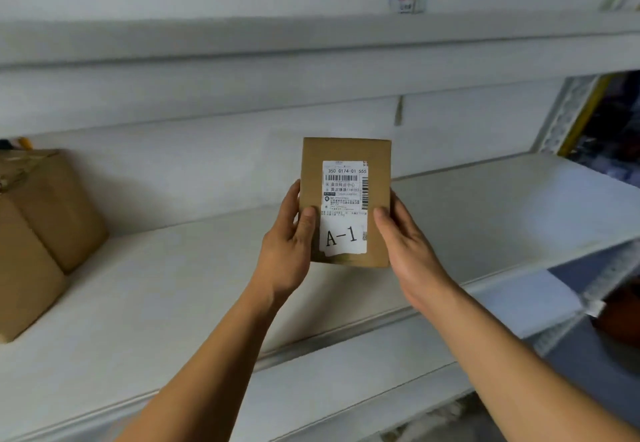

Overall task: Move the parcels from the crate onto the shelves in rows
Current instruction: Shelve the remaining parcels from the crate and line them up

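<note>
A small brown cardboard parcel (pixel 313 161) with a white shipping label marked "A-1" is held upright over the white shelf board (pixel 173 286). My left hand (pixel 289 244) grips its left edge, thumb on the front face. My right hand (pixel 403 244) grips its right edge, thumb also on the front. The parcel's bottom edge hangs above the middle of the shelf, apart from the board as far as I can tell. The crate is out of view.
Two larger brown parcels (pixel 45 230) stand together at the shelf's left end. Another white shelf (pixel 311 40) runs overhead. Bare board lies to the right of the held parcel. The shelf's right upright (pixel 568 112) borders a dark area.
</note>
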Action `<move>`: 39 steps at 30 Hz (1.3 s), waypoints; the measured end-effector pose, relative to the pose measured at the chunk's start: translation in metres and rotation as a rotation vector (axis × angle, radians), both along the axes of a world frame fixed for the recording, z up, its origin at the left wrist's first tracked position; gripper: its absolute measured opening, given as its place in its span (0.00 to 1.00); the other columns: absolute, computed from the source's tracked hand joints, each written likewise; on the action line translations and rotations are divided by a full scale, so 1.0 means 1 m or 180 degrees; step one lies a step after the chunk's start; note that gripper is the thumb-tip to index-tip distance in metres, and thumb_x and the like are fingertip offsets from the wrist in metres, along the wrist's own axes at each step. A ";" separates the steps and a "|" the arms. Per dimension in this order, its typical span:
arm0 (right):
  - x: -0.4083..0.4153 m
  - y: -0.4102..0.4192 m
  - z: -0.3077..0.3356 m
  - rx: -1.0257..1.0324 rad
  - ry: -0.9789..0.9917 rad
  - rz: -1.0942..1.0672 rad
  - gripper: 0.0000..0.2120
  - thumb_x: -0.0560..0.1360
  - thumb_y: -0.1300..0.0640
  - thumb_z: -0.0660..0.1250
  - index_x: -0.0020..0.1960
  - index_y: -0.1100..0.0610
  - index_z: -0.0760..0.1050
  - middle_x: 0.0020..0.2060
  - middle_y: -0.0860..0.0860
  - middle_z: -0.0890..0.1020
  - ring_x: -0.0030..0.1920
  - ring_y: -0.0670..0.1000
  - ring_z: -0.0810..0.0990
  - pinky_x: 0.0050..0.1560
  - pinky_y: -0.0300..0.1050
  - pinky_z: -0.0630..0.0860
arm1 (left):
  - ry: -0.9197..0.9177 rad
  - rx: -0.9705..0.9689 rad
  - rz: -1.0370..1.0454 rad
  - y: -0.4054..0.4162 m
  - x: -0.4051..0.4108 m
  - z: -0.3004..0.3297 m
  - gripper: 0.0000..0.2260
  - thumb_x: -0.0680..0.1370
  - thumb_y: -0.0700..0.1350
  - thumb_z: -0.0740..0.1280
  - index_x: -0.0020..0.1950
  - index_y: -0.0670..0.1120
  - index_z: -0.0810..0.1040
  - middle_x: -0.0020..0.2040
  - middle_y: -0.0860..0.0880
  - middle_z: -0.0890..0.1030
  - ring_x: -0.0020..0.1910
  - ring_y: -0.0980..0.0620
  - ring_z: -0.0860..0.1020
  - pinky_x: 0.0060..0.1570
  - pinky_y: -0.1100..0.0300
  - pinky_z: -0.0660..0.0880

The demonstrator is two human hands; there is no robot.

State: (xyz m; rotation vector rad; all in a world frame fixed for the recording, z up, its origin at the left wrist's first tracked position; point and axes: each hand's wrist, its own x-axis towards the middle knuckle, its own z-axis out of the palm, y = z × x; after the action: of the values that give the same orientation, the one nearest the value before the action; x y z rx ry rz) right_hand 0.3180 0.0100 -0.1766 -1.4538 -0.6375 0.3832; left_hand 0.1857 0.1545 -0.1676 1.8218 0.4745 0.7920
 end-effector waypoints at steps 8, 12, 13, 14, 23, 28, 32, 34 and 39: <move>0.063 -0.203 -0.004 0.0026 0.0263 -0.0651 0.23 0.82 0.39 0.66 0.75 0.26 0.66 0.65 0.34 0.82 0.67 0.43 0.80 0.72 0.57 0.76 | -0.0106 -0.0212 -0.0858 -0.168 0.103 -0.006 0.21 0.88 0.52 0.59 0.81 0.64 0.65 0.67 0.69 0.79 0.67 0.67 0.76 0.66 0.63 0.75; 0.081 -0.282 -0.007 0.0203 0.0418 -0.1254 0.24 0.81 0.40 0.69 0.76 0.31 0.69 0.66 0.35 0.82 0.68 0.43 0.80 0.74 0.56 0.74 | -0.0063 -0.0204 -0.1352 -0.240 0.145 -0.004 0.21 0.88 0.49 0.59 0.80 0.62 0.65 0.65 0.71 0.78 0.66 0.70 0.75 0.60 0.74 0.73; 0.084 -0.301 -0.008 0.0235 0.0423 -0.1391 0.25 0.79 0.38 0.70 0.75 0.31 0.70 0.67 0.36 0.81 0.69 0.44 0.79 0.74 0.57 0.73 | -0.0040 -0.0179 -0.1469 -0.255 0.155 -0.004 0.20 0.88 0.49 0.59 0.79 0.63 0.66 0.64 0.73 0.78 0.66 0.72 0.75 0.59 0.76 0.71; 0.086 -0.319 -0.010 0.0255 0.0444 -0.1527 0.26 0.78 0.36 0.70 0.75 0.30 0.70 0.67 0.35 0.81 0.69 0.44 0.79 0.74 0.57 0.74 | 0.0000 -0.0160 -0.1584 -0.270 0.167 -0.005 0.19 0.88 0.49 0.59 0.78 0.65 0.67 0.63 0.74 0.78 0.64 0.74 0.74 0.57 0.78 0.70; 0.087 -0.464 -0.068 0.0341 0.0751 -0.2801 0.25 0.83 0.46 0.66 0.80 0.38 0.67 0.67 0.41 0.83 0.66 0.46 0.83 0.71 0.62 0.77 | 0.0825 0.0021 -0.2919 -0.414 0.265 -0.057 0.17 0.87 0.56 0.58 0.71 0.78 0.64 0.56 0.75 0.79 0.54 0.75 0.79 0.51 0.74 0.78; 0.068 -0.535 -0.114 0.0206 0.1078 -0.3476 0.25 0.85 0.46 0.65 0.81 0.39 0.65 0.68 0.42 0.82 0.70 0.48 0.80 0.74 0.62 0.73 | 0.1149 -0.0028 -0.3781 -0.503 0.296 -0.105 0.16 0.87 0.55 0.58 0.69 0.77 0.69 0.62 0.70 0.81 0.61 0.67 0.80 0.59 0.61 0.79; 0.043 -0.588 -0.154 0.0212 0.1430 -0.3814 0.22 0.87 0.55 0.61 0.78 0.38 0.68 0.68 0.43 0.82 0.69 0.48 0.80 0.75 0.59 0.72 | 0.1504 0.0108 -0.4128 -0.570 0.296 -0.150 0.16 0.87 0.55 0.59 0.71 0.75 0.67 0.59 0.74 0.79 0.56 0.73 0.78 0.59 0.64 0.75; 0.028 -0.612 -0.171 0.0259 0.1591 -0.3999 0.22 0.87 0.57 0.61 0.79 0.42 0.68 0.68 0.43 0.82 0.69 0.45 0.80 0.74 0.54 0.72 | 0.1630 0.0127 -0.4277 -0.605 0.292 -0.172 0.18 0.87 0.56 0.59 0.77 0.69 0.66 0.65 0.66 0.80 0.61 0.65 0.79 0.65 0.57 0.76; 0.006 -0.688 -0.226 0.0127 0.1958 -0.4370 0.29 0.82 0.47 0.69 0.81 0.49 0.67 0.69 0.45 0.82 0.70 0.48 0.80 0.75 0.57 0.72 | 0.2117 0.0031 -0.4363 -0.692 0.282 -0.239 0.23 0.85 0.58 0.62 0.80 0.64 0.65 0.72 0.58 0.77 0.69 0.56 0.77 0.73 0.47 0.72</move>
State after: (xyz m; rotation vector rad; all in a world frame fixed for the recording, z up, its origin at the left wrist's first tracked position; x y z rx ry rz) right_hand 0.3238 -0.6778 -0.4031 -1.3172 0.8585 -0.2809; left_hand 0.4679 -0.5376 -0.4064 1.8586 -0.4148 -0.7513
